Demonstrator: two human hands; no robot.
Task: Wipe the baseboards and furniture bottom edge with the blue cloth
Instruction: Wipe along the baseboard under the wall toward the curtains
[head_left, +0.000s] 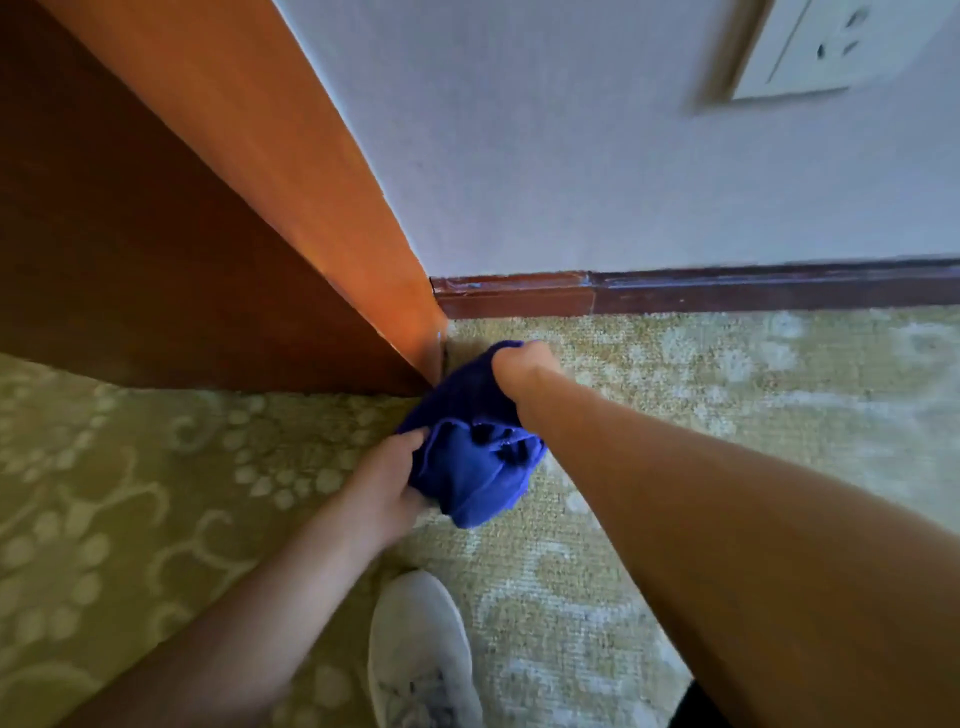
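Two hands hold a blue cloth (470, 457) low beside wooden furniture (291, 208).
Left hand (387, 488) grips its near end; right hand (522, 364) clutches its far end near the baseboard (727, 293).

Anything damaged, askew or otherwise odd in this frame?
Mild wear only: the dark red-brown wooden baseboard shows pale scuffed streaks along its top edge near the orange wooden furniture panel. Both hands, left hand and right hand, grip the bunched blue cloth.

Soft daylight, motion blur, edge warping
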